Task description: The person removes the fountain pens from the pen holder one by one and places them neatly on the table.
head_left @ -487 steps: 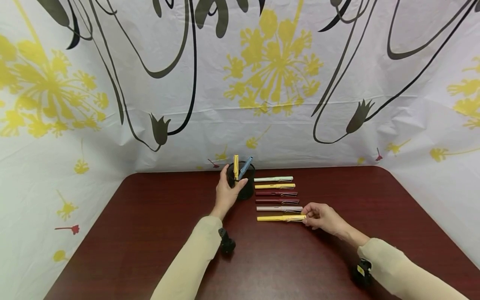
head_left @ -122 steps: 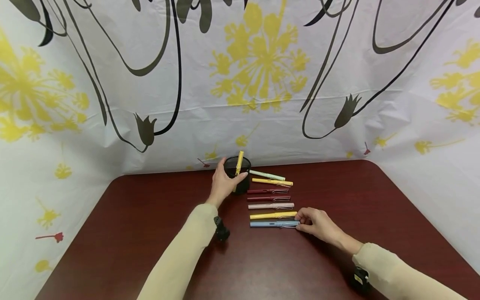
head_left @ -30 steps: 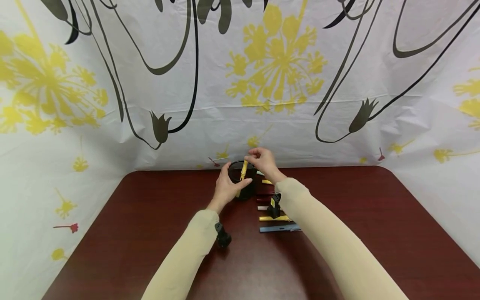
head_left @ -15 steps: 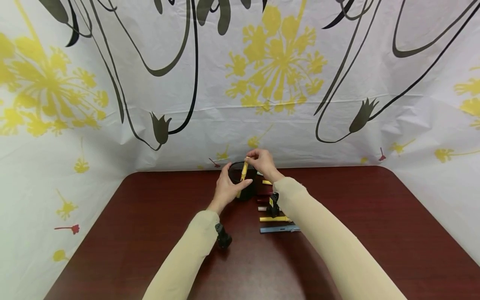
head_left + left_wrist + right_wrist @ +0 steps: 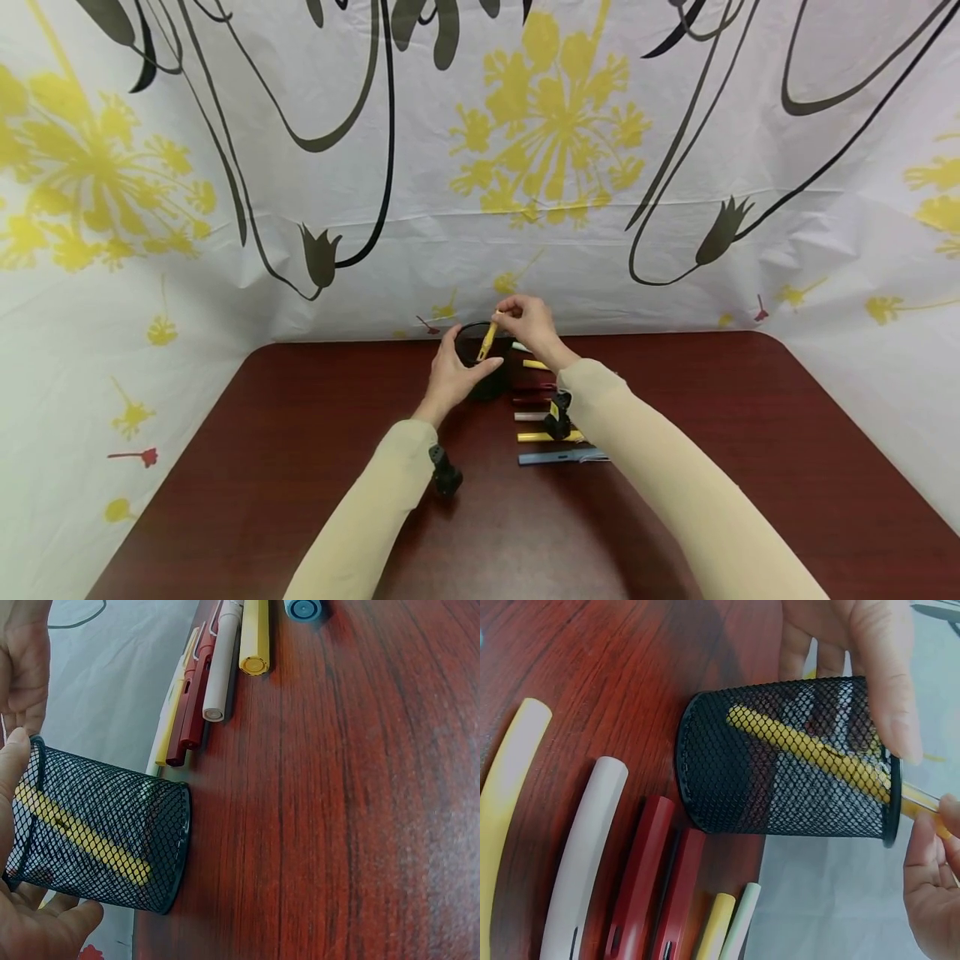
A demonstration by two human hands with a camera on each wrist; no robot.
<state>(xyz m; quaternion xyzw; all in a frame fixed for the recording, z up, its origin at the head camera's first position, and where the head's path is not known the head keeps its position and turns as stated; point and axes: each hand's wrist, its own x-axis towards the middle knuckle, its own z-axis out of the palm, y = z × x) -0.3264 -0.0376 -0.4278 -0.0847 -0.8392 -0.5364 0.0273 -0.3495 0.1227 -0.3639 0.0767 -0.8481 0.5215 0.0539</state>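
My left hand (image 5: 452,377) grips a black mesh pen cup (image 5: 492,387) at the back of the table, thumb on the near side and fingers round the far side. A yellow pen (image 5: 487,340) leans inside the cup, its capped end above the rim. My right hand (image 5: 528,323) pinches that end between thumb and fingertips. Through the mesh in the right wrist view, the lower part of the yellow pen (image 5: 795,742) slants across the cup, its tip a little off the base. No other pen shows in the cup.
Right of the cup lies a row of pens: pale green (image 5: 741,919), yellow (image 5: 716,926), two dark red (image 5: 641,874), pale pink (image 5: 585,855), yellow (image 5: 534,437) and blue (image 5: 555,457). My right forearm partly hides them. A patterned white cloth (image 5: 420,275) hangs behind the table.
Earlier, the blue pen left the cup and came to lie nearest me in the row. My right hand then went to the cup's yellow pen, which has just risen slightly.
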